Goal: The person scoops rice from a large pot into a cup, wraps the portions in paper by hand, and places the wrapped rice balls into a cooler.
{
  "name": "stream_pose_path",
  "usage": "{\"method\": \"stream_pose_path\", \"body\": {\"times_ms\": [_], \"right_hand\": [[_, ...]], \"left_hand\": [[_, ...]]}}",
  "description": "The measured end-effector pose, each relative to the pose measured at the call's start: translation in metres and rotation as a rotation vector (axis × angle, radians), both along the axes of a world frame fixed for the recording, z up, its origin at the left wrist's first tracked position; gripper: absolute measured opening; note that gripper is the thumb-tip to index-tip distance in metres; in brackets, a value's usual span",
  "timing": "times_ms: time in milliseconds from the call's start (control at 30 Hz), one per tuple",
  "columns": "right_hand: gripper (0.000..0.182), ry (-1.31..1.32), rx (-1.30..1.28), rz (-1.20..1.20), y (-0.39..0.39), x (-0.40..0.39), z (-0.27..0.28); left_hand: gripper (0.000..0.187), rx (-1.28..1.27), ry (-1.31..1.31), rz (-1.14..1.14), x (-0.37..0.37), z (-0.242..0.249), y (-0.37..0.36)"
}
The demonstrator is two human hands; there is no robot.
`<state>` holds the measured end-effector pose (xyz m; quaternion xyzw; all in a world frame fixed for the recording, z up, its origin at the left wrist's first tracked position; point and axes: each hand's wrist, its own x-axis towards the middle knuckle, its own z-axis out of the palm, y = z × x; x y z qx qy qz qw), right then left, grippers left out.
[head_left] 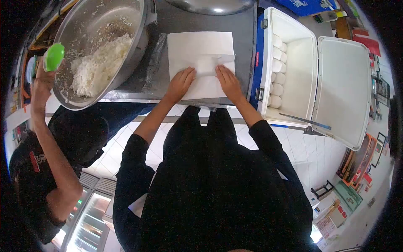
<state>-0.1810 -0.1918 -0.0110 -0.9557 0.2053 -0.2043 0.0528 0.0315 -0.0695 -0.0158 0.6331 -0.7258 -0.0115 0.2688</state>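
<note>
A stack of white paper sheets (196, 44) lies on the dark metal counter in front of me. On it, the near edge of a sheet is folded up around a pale, rounded bulge in the middle. At the left of the bulge, my left hand (181, 84) presses down with its fingers together on the folded paper. My right hand (229, 82) does the same at the right side. Whatever the paper wraps is hidden.
A large metal bowl of white rice (100, 63) stands at the left, where a co-worker's hand holds a green scoop (54, 57). At the right, an open white cooler (294, 88) holds several round white packets. Clear plastic (156, 63) lies left of the paper.
</note>
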Motion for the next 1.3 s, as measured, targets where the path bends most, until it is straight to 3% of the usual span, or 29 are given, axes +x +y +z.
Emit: {"method": "stream_pose_path", "body": {"times_ms": [100, 200, 267, 333, 400, 467, 533, 600, 667, 800, 900, 1100, 1200, 1300], "right_hand": [[0.031, 0.075, 0.148, 0.038, -0.015, 0.001, 0.016], [0.03, 0.133, 0.596, 0.025, -0.047, 0.014, 0.032], [0.028, 0.279, 0.776, -0.107, -0.065, 0.031, 0.04], [0.031, 0.398, 0.802, -0.095, -0.082, 0.044, 0.044], [0.037, 0.474, 0.673, 0.062, -0.098, 0.058, 0.047], [0.039, 0.486, 0.323, 0.168, -0.109, 0.064, 0.05], [0.041, 0.564, 0.287, 0.255, -0.12, 0.07, 0.047], [0.042, 0.711, 0.568, 0.326, -0.129, 0.077, 0.041], [0.034, 0.502, 0.461, 0.327, -0.116, 0.064, 0.033], [0.024, 0.262, 0.157, 0.229, -0.062, 0.027, 0.028], [0.014, 0.134, 0.027, 0.22, -0.039, 0.019, 0.024], [0.045, 0.107, 0.089, 0.056, 0.0, 0.007, 0.003], [0.066, 0.142, 0.054, 0.039, 0.013, 0.012, 0.023], [0.064, 0.055, 0.164, -0.052, 0.021, 0.02, 0.031]], "left_hand": [[0.037, 0.062, 0.005, -0.052, 0.016, -0.024, -0.003], [0.04, 0.491, 0.296, 0.091, 0.019, 0.019, -0.03], [0.039, 0.415, 0.474, 0.187, 0.025, 0.029, -0.052], [0.037, 0.341, 0.441, 0.151, 0.033, 0.022, -0.072], [0.036, 0.271, 0.186, -0.019, 0.046, 0.019, -0.09], [0.036, 0.416, 0.154, -0.084, 0.051, 0.021, -0.104], [0.036, 0.553, 0.226, -0.118, 0.054, 0.02, -0.111], [0.036, 0.68, 0.398, -0.121, 0.054, 0.021, -0.11], [0.024, 0.526, 0.228, -0.103, 0.044, 0.044, -0.092], [0.013, 0.004, -0.084, -0.231, 0.022, 0.012, -0.045], [0.019, 0.077, -0.193, -0.117, -0.002, -0.003, -0.019], [0.027, 0.069, -0.033, -0.01, -0.005, 0.005, -0.006], [0.038, 0.584, 0.373, 0.303, -0.009, 0.045, -0.029], [0.043, 0.139, 0.199, 0.264, -0.01, 0.026, -0.033]]}}
